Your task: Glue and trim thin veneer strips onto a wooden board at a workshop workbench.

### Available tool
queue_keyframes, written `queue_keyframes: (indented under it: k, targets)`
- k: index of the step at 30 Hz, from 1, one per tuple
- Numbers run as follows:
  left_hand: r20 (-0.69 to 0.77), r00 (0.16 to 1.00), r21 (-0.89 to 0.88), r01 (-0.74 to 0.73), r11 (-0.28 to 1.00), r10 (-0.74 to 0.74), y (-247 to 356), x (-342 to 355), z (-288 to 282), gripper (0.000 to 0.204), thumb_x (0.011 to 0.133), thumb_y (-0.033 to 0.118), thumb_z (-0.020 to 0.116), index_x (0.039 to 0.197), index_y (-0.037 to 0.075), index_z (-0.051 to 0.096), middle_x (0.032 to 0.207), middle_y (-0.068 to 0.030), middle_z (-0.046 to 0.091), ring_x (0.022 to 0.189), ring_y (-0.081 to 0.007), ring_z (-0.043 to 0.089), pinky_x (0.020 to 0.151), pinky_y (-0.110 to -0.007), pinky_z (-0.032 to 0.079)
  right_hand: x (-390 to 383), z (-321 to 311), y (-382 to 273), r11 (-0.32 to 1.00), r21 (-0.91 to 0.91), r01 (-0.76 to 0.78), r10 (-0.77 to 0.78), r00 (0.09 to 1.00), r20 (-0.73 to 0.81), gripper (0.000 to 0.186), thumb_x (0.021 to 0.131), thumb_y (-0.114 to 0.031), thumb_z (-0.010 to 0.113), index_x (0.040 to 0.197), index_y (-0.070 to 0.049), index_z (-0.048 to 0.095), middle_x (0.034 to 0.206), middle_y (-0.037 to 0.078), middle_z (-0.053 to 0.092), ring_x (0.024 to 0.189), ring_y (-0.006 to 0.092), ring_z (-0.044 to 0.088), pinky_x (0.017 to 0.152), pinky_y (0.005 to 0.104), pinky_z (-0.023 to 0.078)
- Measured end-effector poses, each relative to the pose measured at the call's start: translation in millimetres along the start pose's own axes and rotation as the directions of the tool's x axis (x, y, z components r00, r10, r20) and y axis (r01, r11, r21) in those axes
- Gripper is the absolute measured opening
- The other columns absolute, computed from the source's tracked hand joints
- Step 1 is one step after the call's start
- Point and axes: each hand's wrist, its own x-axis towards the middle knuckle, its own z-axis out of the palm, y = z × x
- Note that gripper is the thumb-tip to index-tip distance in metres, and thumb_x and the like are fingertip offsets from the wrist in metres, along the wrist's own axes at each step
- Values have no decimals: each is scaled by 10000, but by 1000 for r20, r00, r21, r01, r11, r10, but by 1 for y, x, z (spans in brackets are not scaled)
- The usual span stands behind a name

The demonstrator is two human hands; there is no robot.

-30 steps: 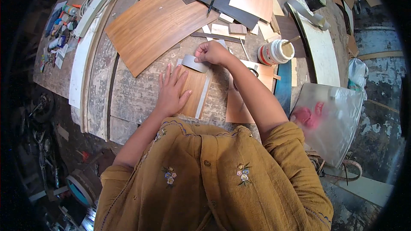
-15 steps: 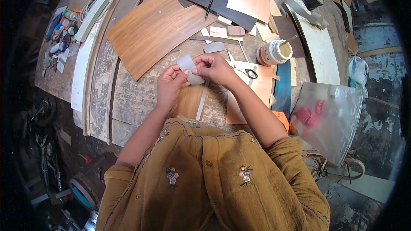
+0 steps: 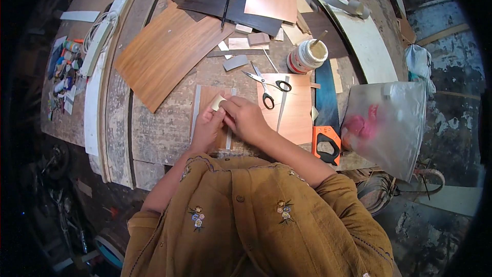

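My left hand [image 3: 206,130] and my right hand [image 3: 249,118] meet over the bench, both pinching a small bent strip [image 3: 218,103]. Its cream face shows now; half a second ago a grey face did, rather like sandpaper. Beneath my hands lies a wood-grain board [image 3: 206,94] with pale grey bands along two sides. Just right of my right hand, black-handled scissors [image 3: 267,92] rest with blades apart, partly on a light wood-grain sheet [image 3: 298,110]. A loose grey strip [image 3: 236,62] lies beyond my hands. My fingers partly hide the held strip.
A white jar [image 3: 307,56] with a stick in it stands beyond the scissors. An orange-handled saw [image 3: 326,146] and a clear plastic bag [image 3: 387,123] sit at the right. A large brown panel [image 3: 166,54], dark sheets and a pen [image 3: 225,13] lie farther off.
My hands have come nearer to my body, over the banded board. The strip has turned from its grey face to its cream face and looks more bent. The view has shifted slightly.
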Motion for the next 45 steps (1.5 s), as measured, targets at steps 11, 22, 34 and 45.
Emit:
queue_keyframes:
  k: [11, 22, 34, 45]
  targets:
    - [-175, 977, -300, 66, 952, -123, 5, 0, -14, 294, 966, 210, 402, 1156, -11, 442, 1140, -193, 552, 1050, -289, 560, 928, -422, 449, -40, -22, 7, 1000, 9, -8, 8, 998, 56, 195, 736, -86, 654, 926, -45, 631, 929, 89, 594, 863, 272, 567, 724, 349, 486]
    - [-194, 971, -173, 106, 979, -140, 20, 5, -11, 293, 884, 66, 452, 1167, -6, 430, 962, -143, 587, 959, -279, 597, 852, -354, 510, -85, -90, 70, 746, -188, -638, 587, 765, -266, 288, 727, -287, 692, 888, -61, 614, 873, 109, 585, 749, 298, 602, 639, 389, 487]
    - [-199, 978, 125, 81, 989, -55, 36, 0, -10, 422, 764, -41, 407, 1182, 25, 404, 825, -101, 558, 715, -198, 596, 683, -307, 543, -90, -122, 117, 667, -311, -677, 535, 726, -431, 243, 762, -151, 637, 1001, -109, 630, 1035, 115, 567, 908, 314, 573, 751, 402, 478]
    - [-165, 979, -60, 112, 992, -120, 29, 4, -8, 274, 952, 206, 395, 1152, 28, 454, 1033, -157, 599, 855, -237, 621, 757, -362, 524, -71, -152, 158, 616, -333, -714, 660, 699, -276, 129, 667, -144, 696, 742, -73, 618, 736, 97, 613, 728, 272, 605, 623, 381, 473]
